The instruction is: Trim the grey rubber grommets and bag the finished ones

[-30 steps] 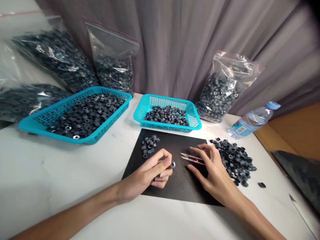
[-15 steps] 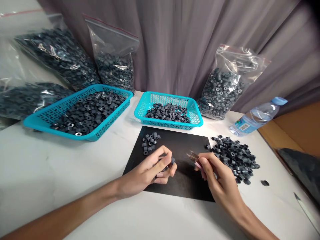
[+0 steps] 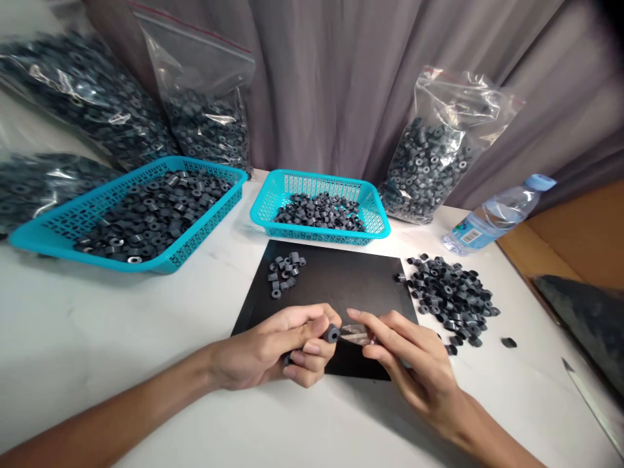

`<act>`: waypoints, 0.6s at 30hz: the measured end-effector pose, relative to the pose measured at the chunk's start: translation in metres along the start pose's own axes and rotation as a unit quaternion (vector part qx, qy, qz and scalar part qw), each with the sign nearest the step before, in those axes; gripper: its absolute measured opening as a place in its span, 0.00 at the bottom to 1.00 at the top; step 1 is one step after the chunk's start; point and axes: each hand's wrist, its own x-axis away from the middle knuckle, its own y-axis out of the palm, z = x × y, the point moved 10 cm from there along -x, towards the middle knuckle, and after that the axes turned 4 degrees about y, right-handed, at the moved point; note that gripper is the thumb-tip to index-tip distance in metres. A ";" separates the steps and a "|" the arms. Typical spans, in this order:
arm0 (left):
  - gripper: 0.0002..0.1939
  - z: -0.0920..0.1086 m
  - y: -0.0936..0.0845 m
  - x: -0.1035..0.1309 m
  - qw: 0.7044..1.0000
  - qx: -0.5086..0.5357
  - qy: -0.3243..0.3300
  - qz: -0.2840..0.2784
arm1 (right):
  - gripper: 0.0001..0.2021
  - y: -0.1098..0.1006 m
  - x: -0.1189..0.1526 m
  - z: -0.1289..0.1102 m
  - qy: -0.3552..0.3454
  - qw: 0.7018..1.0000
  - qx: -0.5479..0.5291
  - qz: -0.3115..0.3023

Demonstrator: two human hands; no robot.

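2 bare hands meet over the near edge of the flat black rectangular mat (image 3: 336,279) in my head view, the only one I have. My left hand (image 3: 273,348) pinches 1 small dark grey rubber ring (image 3: 332,334) between thumb and forefinger, its hole turned toward the right hand (image 3: 409,361). That hand is closed on a pair of small metal thread snips (image 3: 358,333), whose blurred blades point at the ring and sit just beside it; I cannot tell whether they touch.

On the mat's far left corner lies a small cluster of grey rings (image 3: 284,272). A loose heap of rings (image 3: 451,296) spreads on the white tabletop (image 3: 97,325) just right of the mat. Behind stand a small turquoise plastic basket (image 3: 319,211) and a large turquoise basket (image 3: 127,218), both holding rings, then clear zip bags of rings (image 3: 433,146) and a lying plastic water bottle (image 3: 497,214).
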 end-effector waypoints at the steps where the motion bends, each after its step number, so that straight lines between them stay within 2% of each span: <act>1: 0.10 -0.002 0.001 0.000 1.000 0.004 -0.008 -0.008 | 0.25 -0.001 0.000 -0.004 -0.013 1.000 0.009 0.005; 6: 0.12 -0.007 0.006 0.000 0.999 0.006 -0.022 -0.036 | 0.26 -0.001 0.002 -0.011 -0.045 0.998 0.045 0.014; 12: 0.09 -0.005 0.002 -0.003 1.000 0.003 0.015 -0.009 | 0.28 -0.001 0.004 -0.007 -0.058 0.989 0.132 0.019; 18: 0.08 -0.005 0.003 -0.004 0.999 0.030 0.023 -0.018 | 0.27 -0.003 0.001 -0.008 -0.061 0.988 0.140 0.022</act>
